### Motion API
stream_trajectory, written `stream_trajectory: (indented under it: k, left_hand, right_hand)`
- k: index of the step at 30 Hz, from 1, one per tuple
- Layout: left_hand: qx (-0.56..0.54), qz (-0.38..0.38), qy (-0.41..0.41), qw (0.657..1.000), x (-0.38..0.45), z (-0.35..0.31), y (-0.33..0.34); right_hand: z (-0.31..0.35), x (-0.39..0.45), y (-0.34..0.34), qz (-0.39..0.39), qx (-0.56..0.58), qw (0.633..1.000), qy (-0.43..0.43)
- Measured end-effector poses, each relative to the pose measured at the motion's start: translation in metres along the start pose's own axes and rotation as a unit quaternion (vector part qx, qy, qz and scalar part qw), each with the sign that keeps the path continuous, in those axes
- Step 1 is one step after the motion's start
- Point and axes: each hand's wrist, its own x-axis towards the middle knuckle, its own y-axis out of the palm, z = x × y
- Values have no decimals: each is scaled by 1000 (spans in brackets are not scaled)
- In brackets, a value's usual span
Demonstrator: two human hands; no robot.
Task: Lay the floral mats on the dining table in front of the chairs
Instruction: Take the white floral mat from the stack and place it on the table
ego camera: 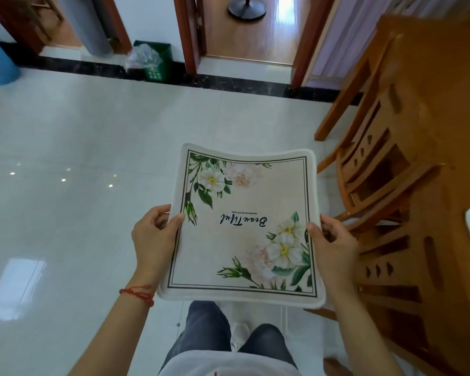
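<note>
Both hands (154, 237) hold floral mat (244, 226); fingers hidden beneath.

The floral mat (242, 226) carries the word "Beautiful" in dark script near its middle, printed upside down as seen from the head camera. Just above it runs a line of much smaller capitals, too small to read. The green bin (155, 62) by the far wall has a white symbol and a row of small white marks on its front, not legible.
</note>
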Motion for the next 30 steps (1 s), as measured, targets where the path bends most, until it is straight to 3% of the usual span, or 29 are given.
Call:
stream_trajectory:
  k: [13,30]
  left_hand:
    - [8,70,32,997,170,-80,63]
    - [8,107,68,992,273,-185,211]
  right_hand:
    - [67,124,71,-68,33,997,13]
    - [100,316,56,-114,18,993,-9]
